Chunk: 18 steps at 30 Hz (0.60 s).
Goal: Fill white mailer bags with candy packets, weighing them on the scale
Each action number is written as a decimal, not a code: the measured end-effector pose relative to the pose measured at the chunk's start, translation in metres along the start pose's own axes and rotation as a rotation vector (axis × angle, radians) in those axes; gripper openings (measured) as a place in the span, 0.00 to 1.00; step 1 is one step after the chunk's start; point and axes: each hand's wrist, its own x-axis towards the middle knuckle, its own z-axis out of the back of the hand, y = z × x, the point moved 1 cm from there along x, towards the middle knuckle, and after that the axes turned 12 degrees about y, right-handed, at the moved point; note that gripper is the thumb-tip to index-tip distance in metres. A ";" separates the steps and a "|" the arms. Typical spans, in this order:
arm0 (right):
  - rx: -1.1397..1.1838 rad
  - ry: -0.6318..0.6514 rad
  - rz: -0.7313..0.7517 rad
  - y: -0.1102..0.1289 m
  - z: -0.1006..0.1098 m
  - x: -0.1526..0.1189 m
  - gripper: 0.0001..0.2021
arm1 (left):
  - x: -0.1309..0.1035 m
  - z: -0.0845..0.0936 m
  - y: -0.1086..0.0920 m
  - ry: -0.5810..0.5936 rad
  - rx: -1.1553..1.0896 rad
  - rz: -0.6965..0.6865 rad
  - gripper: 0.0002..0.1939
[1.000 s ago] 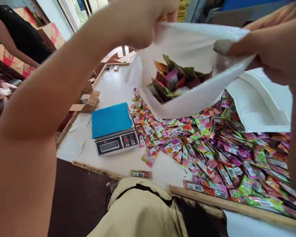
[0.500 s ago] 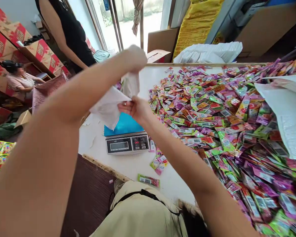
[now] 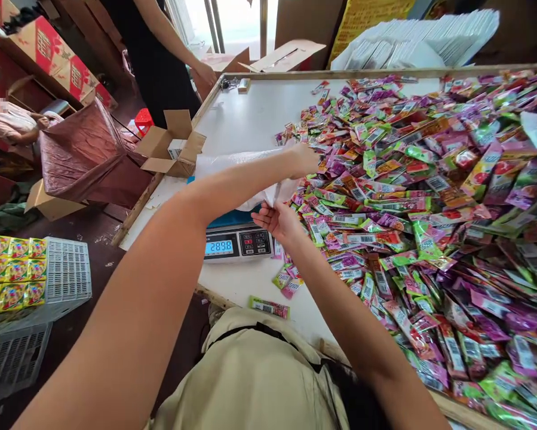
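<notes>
The desk (image 3: 250, 113) is spreading beneath my fingers and well beyond them; the heap of sachets (image 3: 411, 203) is covering it to the right of both hands, beginning just beside my left hand; the stack of white packs (image 3: 416, 42) is standing well beyond my fingers, past the far edge and to the right; the open carton (image 3: 154, 143) is sitting farther off than my fingers and to the left, by the desk's left edge; the white bag (image 3: 221, 164) is lying on the scale, mostly to the left of my fingers, its long axis running roughly left to right, its right end meeting both my hands; the scale (image 3: 255, 242) is resting under the bag, its keys just on the near side of my right fingers, its display glowing with digits.

My left hand (image 3: 303, 160) is lying over the bag's right end, the forearm hiding the middle; its fingers are turning away from view, so I cannot tell whether they are gripping; my right hand (image 3: 282, 223) is the nearer to me, thumb and forefinger seemingly pinching the bag's near edge, the other fingers curling loosely; the loose sachet (image 3: 269, 307) is lying apart, between my right fingers and my body.
</notes>
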 end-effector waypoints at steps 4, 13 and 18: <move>-0.125 -0.022 -0.061 0.003 0.024 -0.016 0.13 | -0.041 0.030 -0.026 0.039 0.209 -0.074 0.30; -0.313 0.000 0.114 0.026 0.070 -0.050 0.17 | -0.102 0.067 -0.028 -0.052 0.515 -0.062 0.29; -0.305 0.016 0.162 0.034 0.078 -0.054 0.19 | -0.108 0.070 -0.025 -0.081 0.425 -0.026 0.26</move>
